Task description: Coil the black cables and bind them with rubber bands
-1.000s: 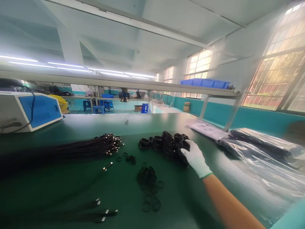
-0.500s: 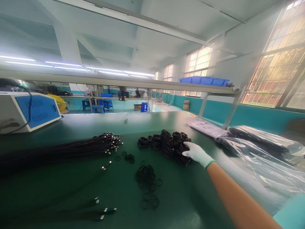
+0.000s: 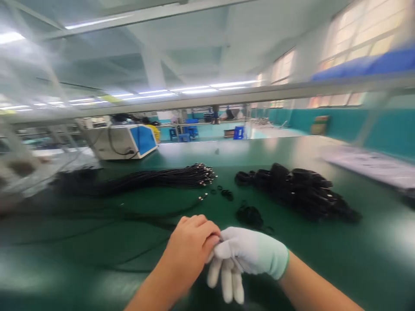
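Note:
My bare left hand (image 3: 191,242) is closed, its fingertips meeting the thumb and index finger of my gloved right hand (image 3: 243,250). The right hand pinches there while its other fingers hang down spread. A small dark bit shows between the fingertips, too hidden to name. Loose black cables (image 3: 129,259) run across the table towards my left hand, and one cable's connector (image 3: 202,197) lies beyond it. Just behind my right hand is a heap of black bands (image 3: 249,216), with a few more bands (image 3: 228,195) farther off.
A thick bundle of black cables (image 3: 155,177) with metal-tipped ends lies on the left. To the right is a pile of coiled black cables (image 3: 292,190). A blue-and-white machine (image 3: 125,140) stands at the back left. Plastic bags (image 3: 369,162) lie far right, under an overhead shelf (image 3: 201,101).
My right hand has left the coiled cable pile and come back to the near middle. My left hand has come into view and meets it. The view has swung left.

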`<state>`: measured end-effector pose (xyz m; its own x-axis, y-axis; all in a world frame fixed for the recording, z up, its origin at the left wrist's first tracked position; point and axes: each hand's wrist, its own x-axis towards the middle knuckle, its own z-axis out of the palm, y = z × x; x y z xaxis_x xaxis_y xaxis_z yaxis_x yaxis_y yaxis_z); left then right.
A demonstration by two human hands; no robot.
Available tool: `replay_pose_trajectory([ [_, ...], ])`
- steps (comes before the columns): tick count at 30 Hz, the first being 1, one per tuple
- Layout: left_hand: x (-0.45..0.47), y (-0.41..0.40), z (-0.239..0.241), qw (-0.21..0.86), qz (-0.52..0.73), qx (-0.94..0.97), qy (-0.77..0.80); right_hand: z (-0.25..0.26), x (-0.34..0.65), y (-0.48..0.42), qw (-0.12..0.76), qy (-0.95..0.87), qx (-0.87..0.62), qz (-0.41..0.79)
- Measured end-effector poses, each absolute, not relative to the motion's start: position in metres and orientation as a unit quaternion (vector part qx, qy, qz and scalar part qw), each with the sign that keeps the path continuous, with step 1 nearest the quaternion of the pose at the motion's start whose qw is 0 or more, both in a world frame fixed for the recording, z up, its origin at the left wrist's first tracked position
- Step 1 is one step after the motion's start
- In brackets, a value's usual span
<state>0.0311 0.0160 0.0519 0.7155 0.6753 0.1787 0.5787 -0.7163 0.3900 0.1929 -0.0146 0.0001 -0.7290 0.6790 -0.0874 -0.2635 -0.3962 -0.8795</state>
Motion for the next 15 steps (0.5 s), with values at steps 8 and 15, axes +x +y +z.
replay_pose_trajectory([
  [8, 0.022, 0.034, 0.057, 0.262, 0.158, 0.912, 0.272, -0.030, 0.169, -0.008, 0.244, -0.335, -0.094, 0.905],
  [15, 0.038, 0.044, 0.019, 0.256, 0.178, 0.902, 0.300, -0.036, 0.182, -0.008, 0.366, -0.329, -0.042, 0.870],
])
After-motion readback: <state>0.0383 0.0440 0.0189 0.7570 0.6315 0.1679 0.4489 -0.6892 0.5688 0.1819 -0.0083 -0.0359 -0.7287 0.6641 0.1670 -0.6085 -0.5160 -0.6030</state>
